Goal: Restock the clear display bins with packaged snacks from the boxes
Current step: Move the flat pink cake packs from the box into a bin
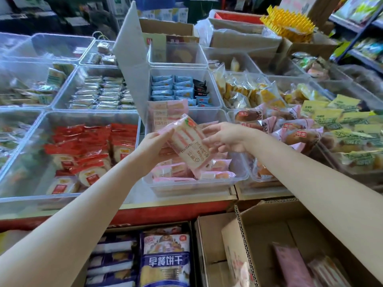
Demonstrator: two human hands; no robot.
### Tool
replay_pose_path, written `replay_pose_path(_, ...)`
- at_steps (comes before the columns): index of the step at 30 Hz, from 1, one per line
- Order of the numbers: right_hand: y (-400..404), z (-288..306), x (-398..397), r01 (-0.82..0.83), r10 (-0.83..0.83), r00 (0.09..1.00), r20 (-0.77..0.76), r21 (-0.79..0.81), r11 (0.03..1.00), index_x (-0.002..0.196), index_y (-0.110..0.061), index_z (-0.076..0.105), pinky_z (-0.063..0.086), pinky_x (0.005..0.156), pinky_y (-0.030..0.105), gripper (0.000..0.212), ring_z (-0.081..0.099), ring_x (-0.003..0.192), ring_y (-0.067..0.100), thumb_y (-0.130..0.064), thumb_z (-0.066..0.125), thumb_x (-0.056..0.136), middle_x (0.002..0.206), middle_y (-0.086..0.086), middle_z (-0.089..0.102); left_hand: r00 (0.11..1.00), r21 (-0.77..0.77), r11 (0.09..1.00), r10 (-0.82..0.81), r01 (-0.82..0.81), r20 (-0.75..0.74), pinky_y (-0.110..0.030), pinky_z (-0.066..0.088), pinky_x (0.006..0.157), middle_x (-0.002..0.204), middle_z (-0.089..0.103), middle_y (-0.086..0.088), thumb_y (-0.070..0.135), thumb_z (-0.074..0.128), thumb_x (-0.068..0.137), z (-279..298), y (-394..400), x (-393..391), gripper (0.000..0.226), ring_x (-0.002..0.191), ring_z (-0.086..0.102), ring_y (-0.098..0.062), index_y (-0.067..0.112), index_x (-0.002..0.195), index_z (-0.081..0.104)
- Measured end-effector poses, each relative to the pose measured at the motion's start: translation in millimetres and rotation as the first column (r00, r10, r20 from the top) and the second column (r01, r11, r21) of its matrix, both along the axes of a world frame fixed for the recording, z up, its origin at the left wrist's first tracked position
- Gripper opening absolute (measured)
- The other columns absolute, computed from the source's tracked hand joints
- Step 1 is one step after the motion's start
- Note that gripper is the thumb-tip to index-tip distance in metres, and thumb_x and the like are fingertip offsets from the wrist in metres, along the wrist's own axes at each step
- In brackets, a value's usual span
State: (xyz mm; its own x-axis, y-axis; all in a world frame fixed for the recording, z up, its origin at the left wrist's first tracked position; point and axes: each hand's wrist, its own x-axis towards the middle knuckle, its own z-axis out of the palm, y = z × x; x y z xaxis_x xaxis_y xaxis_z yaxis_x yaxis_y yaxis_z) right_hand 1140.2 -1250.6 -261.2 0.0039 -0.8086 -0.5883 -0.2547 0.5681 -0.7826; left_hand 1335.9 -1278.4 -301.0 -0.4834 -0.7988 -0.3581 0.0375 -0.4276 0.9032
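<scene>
A pink-wrapped sandwich cake packet [189,143] hangs tilted above a clear display bin [199,186] at the counter's front middle. My left hand [154,145] grips the packet's upper left end, and my right hand [224,136] pinches its right edge. The bin holds more of the same pink packets [176,169], some lying flat and some standing against its far wall. Below at the right, an open cardboard box [269,228] holds further pink packets [294,264].
A clear bin of red-wrapped cakes [87,150] sits to the left, and bins of bread rolls [290,131] and yellow packets [335,119] to the right. A raised clear lid [132,65] stands behind. A box of purple biscuit bags [164,262] lies below.
</scene>
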Motion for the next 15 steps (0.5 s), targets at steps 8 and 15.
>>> replay_pose_path(8,-26,-11,15,0.1,-0.099,0.992,0.073,-0.013,0.995,0.123,-0.002,0.049,0.056,0.05,0.021,0.033,0.069,0.066,0.023,0.009,0.049,0.092,0.094,0.016,0.064,0.975,-0.087,0.99,0.124,-0.11,0.186,-0.025,0.055,0.072,0.093,0.067,-0.008,0.028,0.044,0.098,-27,-22,11,0.023,0.082,0.066,-0.017,0.012,0.109,0.057)
replay_pose_path(15,-46,-41,39,0.345,-0.331,0.904,0.272,-0.002,0.939,0.108,0.002,0.052,0.051,0.045,0.018,0.017,0.065,0.05,0.011,0.006,0.048,0.092,0.084,0.013,0.063,0.967,-0.108,0.994,-0.001,0.03,0.255,-0.025,0.053,0.079,0.105,0.067,-0.003,0.031,0.062,0.086,-33,-29,8,0.033,0.092,0.064,-0.015,0.012,0.113,0.057)
